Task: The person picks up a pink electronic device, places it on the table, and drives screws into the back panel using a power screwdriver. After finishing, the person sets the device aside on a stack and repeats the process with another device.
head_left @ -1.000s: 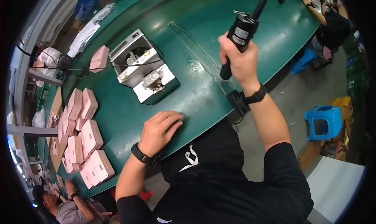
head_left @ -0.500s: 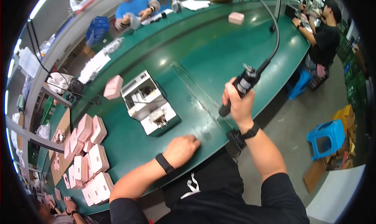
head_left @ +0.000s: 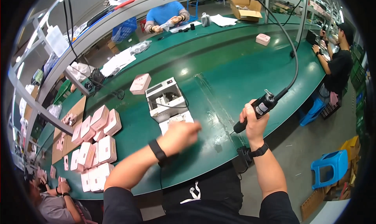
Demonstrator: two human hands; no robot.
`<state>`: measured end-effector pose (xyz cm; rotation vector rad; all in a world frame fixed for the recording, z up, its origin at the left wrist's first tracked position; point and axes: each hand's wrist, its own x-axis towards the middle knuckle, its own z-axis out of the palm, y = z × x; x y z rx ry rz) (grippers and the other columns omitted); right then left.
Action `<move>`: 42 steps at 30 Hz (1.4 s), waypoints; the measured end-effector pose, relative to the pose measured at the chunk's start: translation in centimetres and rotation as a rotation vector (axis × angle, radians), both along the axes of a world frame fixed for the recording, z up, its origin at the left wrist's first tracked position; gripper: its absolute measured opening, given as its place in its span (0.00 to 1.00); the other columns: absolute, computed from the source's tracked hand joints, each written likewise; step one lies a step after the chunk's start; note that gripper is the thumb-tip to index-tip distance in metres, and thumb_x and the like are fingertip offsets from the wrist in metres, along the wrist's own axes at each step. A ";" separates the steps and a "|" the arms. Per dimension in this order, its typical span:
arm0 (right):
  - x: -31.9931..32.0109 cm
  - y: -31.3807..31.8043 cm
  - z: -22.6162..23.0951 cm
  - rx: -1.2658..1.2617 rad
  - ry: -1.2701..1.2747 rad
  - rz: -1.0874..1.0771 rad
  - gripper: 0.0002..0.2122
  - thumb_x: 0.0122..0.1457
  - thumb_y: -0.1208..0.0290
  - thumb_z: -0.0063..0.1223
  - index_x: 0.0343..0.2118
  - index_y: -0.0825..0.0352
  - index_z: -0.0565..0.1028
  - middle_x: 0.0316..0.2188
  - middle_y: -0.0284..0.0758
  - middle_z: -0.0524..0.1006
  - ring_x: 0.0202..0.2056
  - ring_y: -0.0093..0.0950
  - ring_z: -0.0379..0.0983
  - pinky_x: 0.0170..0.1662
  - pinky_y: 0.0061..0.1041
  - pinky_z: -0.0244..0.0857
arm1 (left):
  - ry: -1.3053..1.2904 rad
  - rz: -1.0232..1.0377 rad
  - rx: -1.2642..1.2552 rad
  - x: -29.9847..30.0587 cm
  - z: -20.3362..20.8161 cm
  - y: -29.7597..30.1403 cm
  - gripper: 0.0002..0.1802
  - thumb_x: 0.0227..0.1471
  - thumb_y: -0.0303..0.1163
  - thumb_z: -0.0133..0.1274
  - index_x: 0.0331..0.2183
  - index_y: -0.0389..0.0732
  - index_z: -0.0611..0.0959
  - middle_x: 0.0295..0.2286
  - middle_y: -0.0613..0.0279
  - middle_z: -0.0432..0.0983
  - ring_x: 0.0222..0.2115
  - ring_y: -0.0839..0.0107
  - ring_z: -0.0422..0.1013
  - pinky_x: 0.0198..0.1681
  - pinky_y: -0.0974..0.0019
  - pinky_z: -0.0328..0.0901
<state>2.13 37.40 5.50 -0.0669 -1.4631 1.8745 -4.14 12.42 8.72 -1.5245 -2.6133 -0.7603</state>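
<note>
My right hand is wrapped round a black electric screwdriver, which tilts with its thin bit pointing down and left over the green table. A cable runs from its top end. My left hand hovers at the near side of a grey-white box-shaped machine, probably a screw feeder, and covers part of its front tray. Motion blurs the fingers of this hand, and I cannot make out anything in them. Behind the machine lies a single pink case.
Several pink cases are piled on the left, beside a sheet of brown cardboard. Another pink case lies far right. A metal frame crosses above the table. Other people work at the far side, right and lower left. A blue stool stands on the floor.
The view has shifted, so the table's things appear farther right. My left hand has moved from the bare table near the front edge to the machine's tray. My right hand still grips the screwdriver.
</note>
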 end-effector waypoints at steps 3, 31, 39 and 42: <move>0.0 0.1 0.0 0.012 0.007 0.003 0.05 0.60 0.76 0.50 0.29 0.69 0.68 0.15 0.31 0.67 0.16 0.22 0.65 0.21 0.23 0.61 | -0.014 0.304 0.284 -4.5 4.9 -0.8 0.08 0.49 0.24 0.56 0.35 0.36 0.82 0.28 0.53 0.81 0.29 0.61 0.79 0.34 0.63 0.72; 0.0 1.7 -1.8 0.004 -0.024 0.195 0.08 0.67 0.67 0.45 0.32 0.64 0.66 0.22 0.27 0.61 0.23 0.20 0.57 0.33 0.24 0.56 | 0.496 1.437 -0.256 17.4 -2.1 -27.7 0.39 0.38 0.41 0.70 0.52 0.39 0.75 0.52 0.43 0.67 0.54 0.46 0.65 0.55 0.51 0.63; 1.7 1.8 -1.2 0.055 0.004 0.252 0.07 0.67 0.67 0.45 0.41 0.64 0.67 0.25 0.28 0.62 0.26 0.21 0.59 0.35 0.25 0.57 | 0.297 1.449 -0.078 18.0 -1.9 -32.3 0.36 0.31 0.35 0.70 0.48 0.44 0.80 0.49 0.42 0.68 0.52 0.44 0.65 0.55 0.49 0.62; 2.2 1.2 -0.6 -0.172 0.057 0.381 0.09 0.65 0.67 0.47 0.45 0.63 0.67 0.29 0.30 0.62 0.31 0.22 0.60 0.37 0.25 0.57 | 0.257 1.114 0.041 16.7 -0.9 -28.1 0.33 0.30 0.34 0.69 0.45 0.45 0.82 0.48 0.44 0.69 0.52 0.45 0.66 0.54 0.50 0.62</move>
